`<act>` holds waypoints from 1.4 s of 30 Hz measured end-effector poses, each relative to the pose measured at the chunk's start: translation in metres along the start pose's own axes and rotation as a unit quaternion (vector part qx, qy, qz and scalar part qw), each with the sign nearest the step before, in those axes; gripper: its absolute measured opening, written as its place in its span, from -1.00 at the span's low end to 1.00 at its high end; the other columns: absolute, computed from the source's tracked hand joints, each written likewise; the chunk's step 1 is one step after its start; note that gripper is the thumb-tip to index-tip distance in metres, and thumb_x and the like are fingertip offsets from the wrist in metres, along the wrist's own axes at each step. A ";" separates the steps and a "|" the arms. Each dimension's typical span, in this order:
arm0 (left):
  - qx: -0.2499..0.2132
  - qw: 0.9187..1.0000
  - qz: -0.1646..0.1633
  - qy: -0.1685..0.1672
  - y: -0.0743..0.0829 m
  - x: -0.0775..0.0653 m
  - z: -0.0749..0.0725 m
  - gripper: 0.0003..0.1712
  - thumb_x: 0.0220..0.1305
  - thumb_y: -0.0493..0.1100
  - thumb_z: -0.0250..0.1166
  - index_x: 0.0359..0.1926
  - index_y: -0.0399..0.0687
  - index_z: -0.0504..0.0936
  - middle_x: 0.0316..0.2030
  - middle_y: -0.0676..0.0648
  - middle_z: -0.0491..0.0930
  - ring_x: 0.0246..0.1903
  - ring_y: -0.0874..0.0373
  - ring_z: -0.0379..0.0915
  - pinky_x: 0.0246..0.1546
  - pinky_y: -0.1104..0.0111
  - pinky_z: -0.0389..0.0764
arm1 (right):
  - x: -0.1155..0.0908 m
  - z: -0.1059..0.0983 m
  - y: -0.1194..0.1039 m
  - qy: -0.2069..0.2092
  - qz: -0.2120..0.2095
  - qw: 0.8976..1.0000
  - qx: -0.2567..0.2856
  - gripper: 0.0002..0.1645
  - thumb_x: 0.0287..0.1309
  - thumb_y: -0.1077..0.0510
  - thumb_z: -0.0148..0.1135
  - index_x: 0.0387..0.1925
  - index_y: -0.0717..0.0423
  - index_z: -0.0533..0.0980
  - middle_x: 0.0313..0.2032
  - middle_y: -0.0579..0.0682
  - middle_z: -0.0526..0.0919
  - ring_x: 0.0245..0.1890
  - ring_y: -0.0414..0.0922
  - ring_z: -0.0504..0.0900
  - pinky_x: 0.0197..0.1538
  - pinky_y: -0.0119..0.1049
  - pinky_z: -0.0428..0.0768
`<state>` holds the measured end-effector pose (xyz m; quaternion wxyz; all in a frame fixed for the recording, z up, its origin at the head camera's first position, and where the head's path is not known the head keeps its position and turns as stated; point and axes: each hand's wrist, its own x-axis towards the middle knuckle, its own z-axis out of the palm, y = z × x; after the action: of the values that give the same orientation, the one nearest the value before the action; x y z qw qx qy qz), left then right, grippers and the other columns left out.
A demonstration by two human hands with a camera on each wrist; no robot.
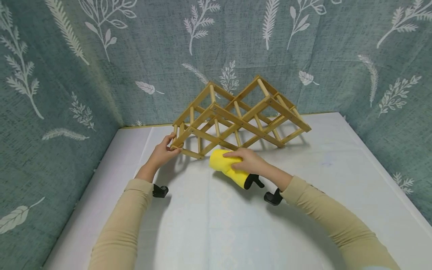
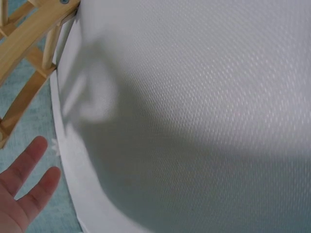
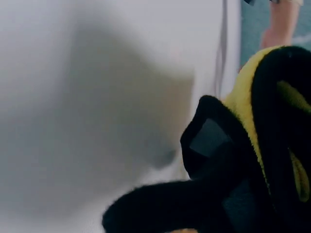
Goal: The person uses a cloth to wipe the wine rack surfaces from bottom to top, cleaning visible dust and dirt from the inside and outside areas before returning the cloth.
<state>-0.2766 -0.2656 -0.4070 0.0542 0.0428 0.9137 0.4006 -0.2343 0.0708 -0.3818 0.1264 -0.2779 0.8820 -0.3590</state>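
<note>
A zigzag wooden wine rack point(image 1: 243, 120), made of slats and round rods, stands on the white table. At its left end is my left hand point(image 1: 165, 150), thumb in front and fingers behind, holding the frame. Two straight fingers point(image 2: 34, 189) of this hand show below the rack in the left wrist view, apart from it. My right hand point(image 1: 248, 161) grips a bunched yellow cloth point(image 1: 226, 167) with black edging, just in front of the rack's lower middle. The cloth's black border point(image 3: 265, 116) fills the right wrist view's right side and hides the fingers.
White cloth covers the table point(image 1: 189, 225). Behind and beside it hangs blue-green fabric point(image 1: 162, 67) with white leaf prints. A black wrist mount point(image 1: 160, 191) sits by the left sleeve, and another black mount point(image 1: 273, 197) by the right sleeve.
</note>
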 end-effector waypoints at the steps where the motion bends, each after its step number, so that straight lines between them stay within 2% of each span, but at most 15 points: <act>1: 0.000 1.000 0.001 0.000 0.000 0.000 0.000 -0.15 0.22 0.01 0.19 0.41 0.02 -0.03 0.40 -0.17 -0.08 0.03 -0.15 0.40 -0.01 0.08 0.44 | 0.006 0.005 -0.003 -0.003 -0.003 1.000 0.000 -0.46 0.12 0.19 0.16 0.18 -0.05 0.43 0.08 0.17 0.48 -0.37 -0.12 0.39 -0.45 -0.40 0.40; 6: 0.000 1.000 -0.001 0.000 0.001 0.001 0.000 -0.16 0.22 0.00 0.20 0.41 0.02 -0.03 0.41 -0.16 -0.09 0.04 -0.15 0.41 0.00 0.07 0.44 | 0.033 0.029 -0.014 -0.015 -0.004 1.000 0.011 -0.46 0.14 0.22 0.12 0.19 -0.05 0.41 0.15 0.11 0.46 -0.64 -0.21 0.26 -0.59 -0.48 0.28; 8: 0.001 1.000 -0.001 0.001 0.001 0.001 0.000 -0.15 0.21 0.01 0.20 0.41 0.02 -0.02 0.41 -0.14 -0.09 0.03 -0.15 0.41 0.00 0.07 0.44 | 0.041 0.037 -0.017 -0.020 -0.005 1.000 0.015 -0.46 0.15 0.24 0.11 0.21 -0.03 0.40 0.08 0.10 0.51 -0.74 -0.23 0.14 -0.61 -0.49 0.24; 13: 0.000 1.000 0.002 0.002 0.001 0.002 0.001 -0.15 0.21 0.00 0.20 0.41 0.01 -0.02 0.41 -0.14 -0.08 0.02 -0.14 0.42 0.00 0.08 0.44 | 0.055 0.051 -0.015 -0.022 0.010 1.000 0.014 -0.44 0.14 0.27 0.10 0.21 -0.01 0.39 0.06 0.08 0.53 -0.80 -0.28 0.08 -0.66 -0.51 0.22; 15: -0.005 1.000 0.003 0.003 0.002 0.002 0.001 -0.16 0.21 -0.01 0.21 0.41 0.01 -0.01 0.40 -0.15 -0.07 0.02 -0.15 0.42 0.01 0.08 0.43 | 0.057 0.053 -0.013 -0.016 0.020 1.000 0.017 -0.44 0.14 0.28 0.10 0.21 -0.02 0.38 0.15 0.06 0.47 -0.81 -0.28 0.09 -0.68 -0.51 0.22; 19: -0.009 1.000 0.006 0.003 0.002 0.003 0.002 -0.16 0.21 -0.03 0.21 0.41 0.00 -0.01 0.40 -0.16 -0.06 0.02 -0.16 0.42 0.02 0.07 0.42 | 0.054 0.050 -0.010 0.015 0.022 0.999 0.026 -0.45 0.15 0.30 0.08 0.21 -0.02 0.39 0.14 0.09 0.47 -0.82 -0.29 0.12 -0.67 -0.51 0.23; 25: -0.008 1.000 0.002 0.001 0.001 0.002 0.001 -0.14 0.21 0.01 0.21 0.41 0.04 -0.03 0.41 -0.14 -0.07 0.03 -0.15 0.42 0.02 0.07 0.42 | 0.042 0.035 -0.001 0.076 0.001 0.995 0.065 -0.48 0.12 0.34 0.09 0.16 0.06 0.44 0.12 0.15 0.48 -0.83 -0.28 0.12 -0.67 -0.50 0.24; 30: -0.007 1.000 -0.001 0.002 0.000 0.000 0.000 -0.14 0.20 0.01 0.21 0.42 0.04 -0.03 0.41 -0.12 -0.07 0.03 -0.14 0.41 0.00 0.07 0.42 | 0.029 0.025 0.002 0.111 -0.016 0.992 0.057 -0.50 0.10 0.33 0.09 0.13 0.07 0.46 0.04 0.15 0.54 -0.84 -0.27 0.09 -0.68 -0.48 0.21; 36: -0.001 1.000 0.001 0.000 0.001 0.000 0.000 -0.13 0.21 0.01 0.20 0.42 0.01 -0.04 0.41 -0.15 -0.07 0.03 -0.16 0.41 0.02 0.06 0.41 | 0.021 0.031 -0.006 0.085 -0.023 0.995 0.055 -0.50 0.11 0.31 0.10 0.14 0.07 0.46 0.05 0.18 0.52 -0.77 -0.27 0.19 -0.65 -0.49 0.27; 42: -0.001 1.000 0.002 0.001 0.001 0.001 0.001 -0.14 0.21 0.00 0.20 0.42 0.01 -0.04 0.40 -0.15 -0.07 0.02 -0.16 0.41 0.01 0.07 0.42 | 0.032 0.049 -0.015 0.049 -0.022 0.998 0.044 -0.48 0.11 0.31 0.11 0.15 0.05 0.45 0.06 0.13 0.53 -0.77 -0.28 0.16 -0.64 -0.50 0.25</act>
<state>-0.2773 -0.2639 -0.4074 0.0522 0.0438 0.9133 0.4016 -0.2337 0.0156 -0.4064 0.0870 -0.2733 0.8640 -0.4139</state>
